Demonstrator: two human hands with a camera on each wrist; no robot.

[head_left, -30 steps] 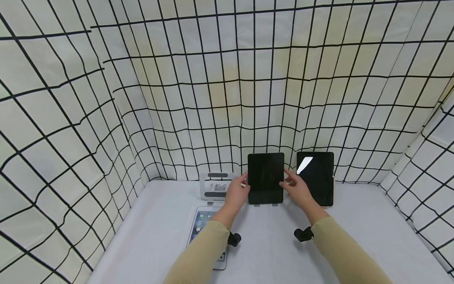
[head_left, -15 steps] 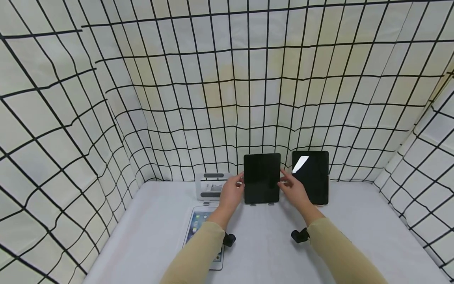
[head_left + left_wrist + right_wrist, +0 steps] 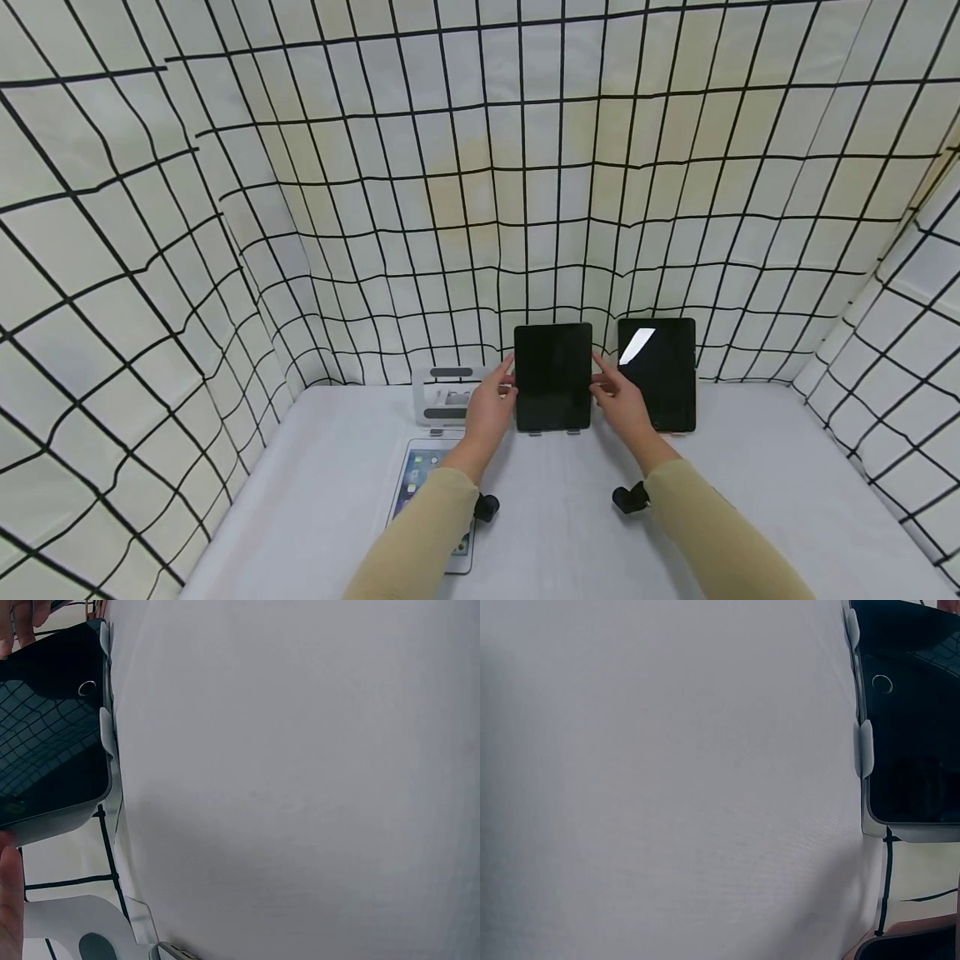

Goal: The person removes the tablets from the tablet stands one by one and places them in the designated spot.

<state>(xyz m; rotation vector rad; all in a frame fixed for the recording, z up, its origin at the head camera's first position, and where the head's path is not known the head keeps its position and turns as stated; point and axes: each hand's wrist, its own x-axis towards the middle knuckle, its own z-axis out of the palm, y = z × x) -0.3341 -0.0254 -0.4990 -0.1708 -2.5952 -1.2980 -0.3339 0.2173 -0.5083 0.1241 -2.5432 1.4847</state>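
Note:
A black tablet (image 3: 553, 375) stands upright, leaning back, its lower edge behind two small light lips (image 3: 867, 748) of a pale stand. My left hand (image 3: 489, 410) holds the tablet's left edge, thumb lower and index finger higher. On the opposite edge my right hand (image 3: 622, 408) holds it the same way. The fingertips behind the tablet are hidden. In the left wrist view the tablet (image 3: 56, 780) reflects the netting, with its round home button showing. Only a little of my hands enters the wrist views.
Right of the middle stands another black tablet (image 3: 663, 375) with a bright reflection. A white stand (image 3: 422, 398) with grey pads stands at the left. Before it, a white-framed tablet (image 3: 423, 473) with a lit screen lies flat, partly under my left sleeve. Black netting (image 3: 525, 221) lines the white walls.
The view has shifted slightly. The tablet stays on its stand between my hands. My fingers have moved a little along its edges, and the right thumb overlaps its front less.

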